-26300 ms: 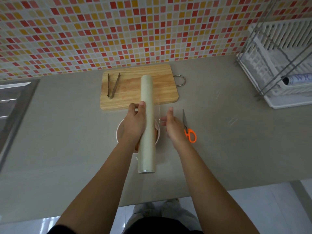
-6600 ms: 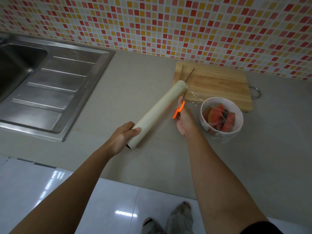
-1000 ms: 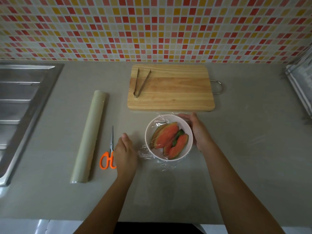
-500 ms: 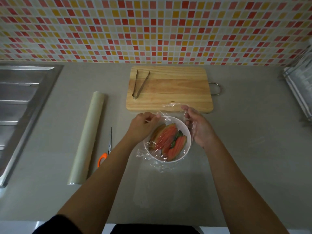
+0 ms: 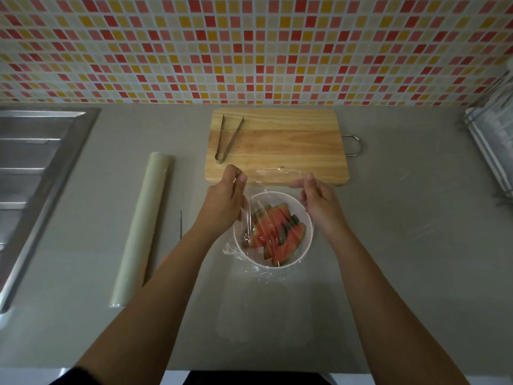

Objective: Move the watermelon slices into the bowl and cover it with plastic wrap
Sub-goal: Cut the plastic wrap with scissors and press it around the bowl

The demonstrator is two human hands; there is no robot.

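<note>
A white bowl (image 5: 304, 247) stands on the grey counter in front of the cutting board and holds several watermelon slices (image 5: 277, 237). A sheet of plastic wrap (image 5: 268, 175) is draped over the bowl, crumpled along its near rim and lifted at the far side. My left hand (image 5: 226, 200) pinches the sheet's far left edge above the bowl. At the far right edge, my right hand (image 5: 316, 198) pinches the same sheet. Between the two hands the wrap is stretched over the front edge of the board.
The wooden cutting board (image 5: 277, 145) lies behind the bowl with metal tongs (image 5: 228, 138) on it. A plastic wrap roll (image 5: 142, 226) lies to the left, scissors (image 5: 180, 226) beside it, partly hidden by my left arm. A sink (image 5: 30, 173) is far left, a dish rack (image 5: 492, 145) far right.
Both hands have lifted the far edge of the wrap and pulled it apart and away, toward the cutting board. The bowl has not moved.
</note>
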